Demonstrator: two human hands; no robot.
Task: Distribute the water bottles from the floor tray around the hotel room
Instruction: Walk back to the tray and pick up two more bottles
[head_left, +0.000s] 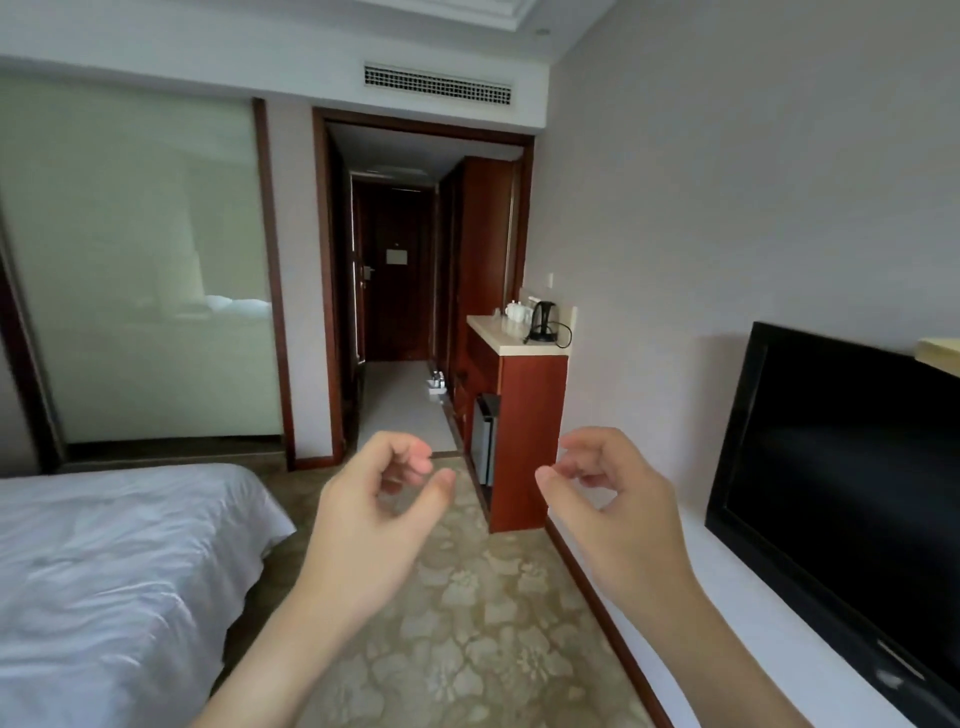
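The tray of water bottles (435, 385) sits on the tiled hallway floor beside the wooden cabinet (524, 415), well apart from the person, whose left hand (374, 514) and right hand (613, 509) hover loosely curled and empty, probably ready to fetch bottles.

Hotel room, item counts

Two hands are seen: left hand (371, 512), right hand (618, 506). One bed (104, 571), one TV (852, 467), one kettle (543, 320), one floor tray (435, 385); bottle count cannot be told.
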